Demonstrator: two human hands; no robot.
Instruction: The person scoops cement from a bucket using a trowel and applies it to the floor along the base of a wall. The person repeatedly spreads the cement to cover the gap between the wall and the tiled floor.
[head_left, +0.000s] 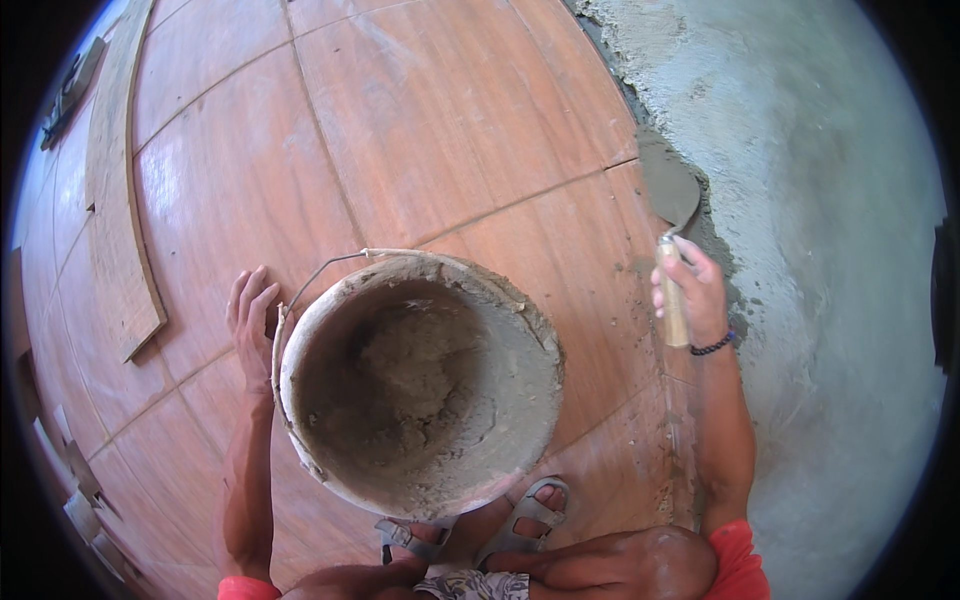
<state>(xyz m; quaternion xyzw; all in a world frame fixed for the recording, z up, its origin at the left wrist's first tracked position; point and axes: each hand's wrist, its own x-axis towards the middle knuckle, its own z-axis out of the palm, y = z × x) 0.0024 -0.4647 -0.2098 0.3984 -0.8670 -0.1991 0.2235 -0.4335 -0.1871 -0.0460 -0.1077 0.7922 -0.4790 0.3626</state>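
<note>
My right hand [700,290] is closed round the wooden handle of a trowel [675,190]. The trowel's blade is coated in grey mortar and lies over a strip of wet mortar [715,245] along the edge of the tiles. In front of my feet stands a round bucket [520,400] with a wire handle, its inner wall smeared with mortar. Grey mortar [410,360] lies in the bottom of it. Close by the bucket's left side, my left hand [255,315] rests with its fingers stretched out on the tile floor, holding nothing that I can see.
Reddish wood-pattern tiles [430,120] cover the floor. A rough grey cement surface [830,250] borders them on the right. A long wooden board [120,220] lies at the left, with a dark tool-like object [72,95] beyond it. Several offcuts [85,515] lie at lower left.
</note>
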